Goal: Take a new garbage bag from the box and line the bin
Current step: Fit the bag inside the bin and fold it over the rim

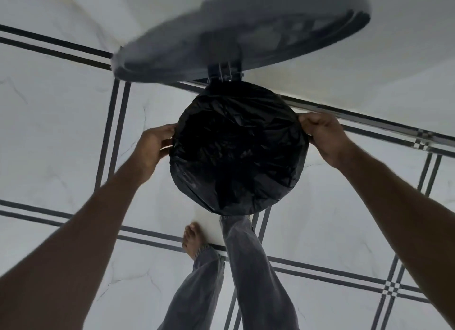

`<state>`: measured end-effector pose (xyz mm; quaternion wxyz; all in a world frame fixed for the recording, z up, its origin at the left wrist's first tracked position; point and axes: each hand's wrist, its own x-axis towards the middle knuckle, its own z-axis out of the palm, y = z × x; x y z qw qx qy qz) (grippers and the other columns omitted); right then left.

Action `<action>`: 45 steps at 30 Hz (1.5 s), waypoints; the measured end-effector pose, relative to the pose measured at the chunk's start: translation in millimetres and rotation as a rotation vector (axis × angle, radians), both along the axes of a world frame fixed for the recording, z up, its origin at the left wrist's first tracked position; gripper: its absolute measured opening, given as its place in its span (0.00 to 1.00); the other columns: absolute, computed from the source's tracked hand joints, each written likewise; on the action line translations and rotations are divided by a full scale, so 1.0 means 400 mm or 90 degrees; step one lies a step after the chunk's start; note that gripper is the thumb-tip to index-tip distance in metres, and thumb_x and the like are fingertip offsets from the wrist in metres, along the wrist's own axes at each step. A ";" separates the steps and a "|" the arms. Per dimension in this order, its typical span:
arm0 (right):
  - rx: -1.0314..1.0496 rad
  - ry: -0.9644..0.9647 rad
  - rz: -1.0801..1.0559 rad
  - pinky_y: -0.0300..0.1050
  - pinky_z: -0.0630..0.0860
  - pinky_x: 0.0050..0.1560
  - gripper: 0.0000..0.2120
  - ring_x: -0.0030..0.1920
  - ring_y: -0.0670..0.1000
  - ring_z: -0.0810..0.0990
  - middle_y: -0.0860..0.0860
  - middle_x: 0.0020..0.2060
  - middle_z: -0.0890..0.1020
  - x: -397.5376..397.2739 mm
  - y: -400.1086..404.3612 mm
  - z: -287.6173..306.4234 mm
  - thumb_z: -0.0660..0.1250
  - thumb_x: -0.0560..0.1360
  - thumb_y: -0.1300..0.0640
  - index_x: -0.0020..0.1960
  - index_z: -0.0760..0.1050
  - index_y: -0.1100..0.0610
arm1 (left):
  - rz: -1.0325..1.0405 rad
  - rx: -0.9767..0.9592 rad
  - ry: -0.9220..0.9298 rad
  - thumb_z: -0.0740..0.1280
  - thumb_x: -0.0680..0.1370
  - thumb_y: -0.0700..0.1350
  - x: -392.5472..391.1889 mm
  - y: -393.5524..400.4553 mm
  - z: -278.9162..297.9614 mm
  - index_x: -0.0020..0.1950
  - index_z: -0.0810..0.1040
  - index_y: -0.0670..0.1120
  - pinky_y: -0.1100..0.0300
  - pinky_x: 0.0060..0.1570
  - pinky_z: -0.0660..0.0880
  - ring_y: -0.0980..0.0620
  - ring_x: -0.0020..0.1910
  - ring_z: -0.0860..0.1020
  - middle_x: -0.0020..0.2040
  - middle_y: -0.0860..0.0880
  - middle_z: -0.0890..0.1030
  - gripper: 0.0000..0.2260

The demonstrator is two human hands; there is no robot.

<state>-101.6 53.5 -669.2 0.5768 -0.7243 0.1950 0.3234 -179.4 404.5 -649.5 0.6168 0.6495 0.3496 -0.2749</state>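
The floor [61, 123] is pale marble-look tile crossed by paired dark lines, and the bin stands on it close to the wall, with its grey round lid [241, 31] swung up on the hinge at the far side, blurred in this view. The bin itself is almost wholly hidden: what shows is the black garbage bag [238, 147] spread across its round mouth and folded down over the rim all the way round, so the bag is already in the bin and not in any box; no box is in view. The plastic looks thin, glossy and crinkled, sagging into a dark hollow in the middle. I judge it very light, limp and somewhat slippery, easy to tear if stretched hard over the rim, so the place to take it is the folded-over hem at the edge, pinched in small bites on opposite sides. The left hand [154, 148] is curled at the left edge, fingers partly closed on the bag's hem there, and the right hand [322, 135] is bunched at the upper right edge, fingers closed on the plastic at the rim. One bare foot [193, 241] and grey trouser legs stand just below the bin.
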 end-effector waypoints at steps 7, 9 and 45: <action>-0.026 -0.003 -0.138 0.43 0.75 0.45 0.05 0.41 0.49 0.79 0.50 0.42 0.81 -0.031 0.020 0.018 0.64 0.76 0.62 0.47 0.77 0.54 | 0.201 -0.032 0.020 0.59 0.81 0.45 -0.059 -0.047 0.011 0.43 0.84 0.51 0.58 0.56 0.73 0.55 0.48 0.79 0.44 0.54 0.83 0.14; -0.022 -0.016 -0.121 0.42 0.75 0.46 0.04 0.42 0.47 0.79 0.48 0.41 0.81 -0.043 0.022 0.036 0.66 0.76 0.59 0.47 0.78 0.52 | 0.216 -0.039 0.002 0.60 0.79 0.44 -0.070 -0.052 0.014 0.41 0.82 0.51 0.57 0.57 0.73 0.55 0.47 0.79 0.43 0.54 0.83 0.13; -0.225 -0.109 -0.206 0.38 0.78 0.44 0.09 0.40 0.44 0.80 0.52 0.44 0.83 -0.182 0.070 0.034 0.64 0.79 0.58 0.56 0.82 0.55 | 0.165 -0.098 -0.027 0.67 0.79 0.40 -0.253 -0.081 0.023 0.70 0.71 0.51 0.55 0.50 0.81 0.49 0.57 0.81 0.59 0.46 0.80 0.20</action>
